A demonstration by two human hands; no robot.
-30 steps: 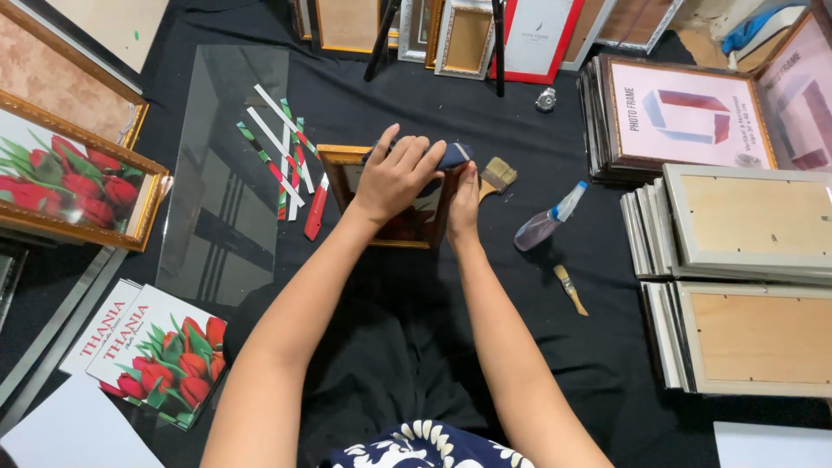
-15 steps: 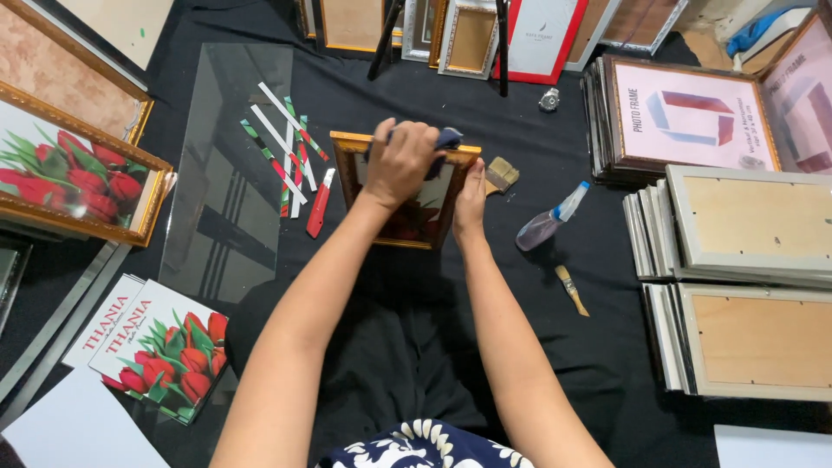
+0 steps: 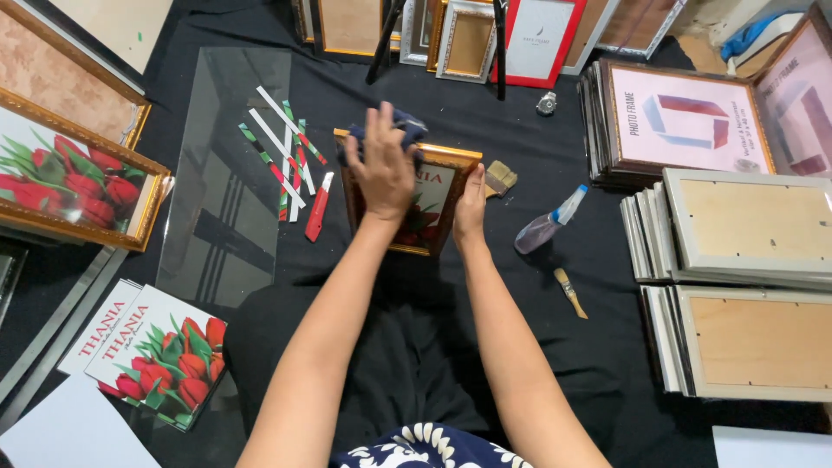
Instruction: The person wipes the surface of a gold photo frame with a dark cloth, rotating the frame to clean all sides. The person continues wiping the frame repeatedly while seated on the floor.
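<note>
Your left hand (image 3: 386, 169) presses a dark blue cloth (image 3: 400, 128) flat on the glass of a gold picture frame (image 3: 414, 195) lying on black floor fabric (image 3: 520, 286); its fingers are spread, not gripping. Your right hand (image 3: 471, 208) curls around the frame's right edge. Wiping looks midway; the lower glass seems not yet covered.

This looks like a small picture-framing workshop, where the work is done on a floor covered with a black cloth (image 3: 555, 251); stacks of finished frames (image 3: 737, 286) with wooden backs fill the right side, and more empty frames (image 3: 468, 39) lean along the top edge. A sheet of glass (image 3: 225, 173) lies at the left with cut paper strips (image 3: 282, 152) and a red cutter (image 3: 317, 206) beside it; tulip prints (image 3: 156, 355) are at the lower left; a spray bottle (image 3: 548, 224) and brushes (image 3: 569, 291) lie right of centre.
</note>
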